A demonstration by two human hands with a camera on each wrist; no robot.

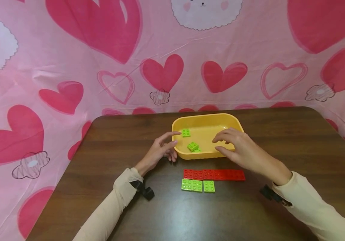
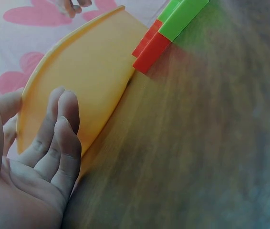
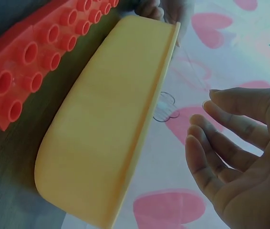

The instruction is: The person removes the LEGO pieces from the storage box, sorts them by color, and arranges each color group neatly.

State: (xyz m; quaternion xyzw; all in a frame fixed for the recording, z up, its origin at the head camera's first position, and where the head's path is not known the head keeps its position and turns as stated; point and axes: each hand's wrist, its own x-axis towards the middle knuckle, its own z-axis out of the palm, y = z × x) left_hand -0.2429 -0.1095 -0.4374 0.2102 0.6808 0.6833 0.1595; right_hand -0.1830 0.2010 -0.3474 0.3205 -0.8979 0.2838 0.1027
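Observation:
A yellow tray (image 1: 208, 154) stands on the table with green bricks inside: one green brick (image 1: 185, 133) lies by the left wall, and another green brick (image 1: 192, 146) rests tilted over a partly hidden one. My left hand (image 1: 159, 150) holds the tray's left rim, index finger and thumb over the edge, the other fingers outside the wall (image 2: 85, 81). Over the tray's right side hovers my right hand (image 1: 238, 147), fingers loosely bent and apart, holding nothing. In front of the tray lie a row of red bricks (image 1: 229, 174) and three green bricks (image 1: 197, 185).
The brown wooden table (image 1: 124, 134) has rounded far corners. Behind it and to the sides hangs a pink cloth (image 1: 190, 47) printed with hearts. The brick rows lie close to the tray's near side, with red nearer the tray and green nearer me.

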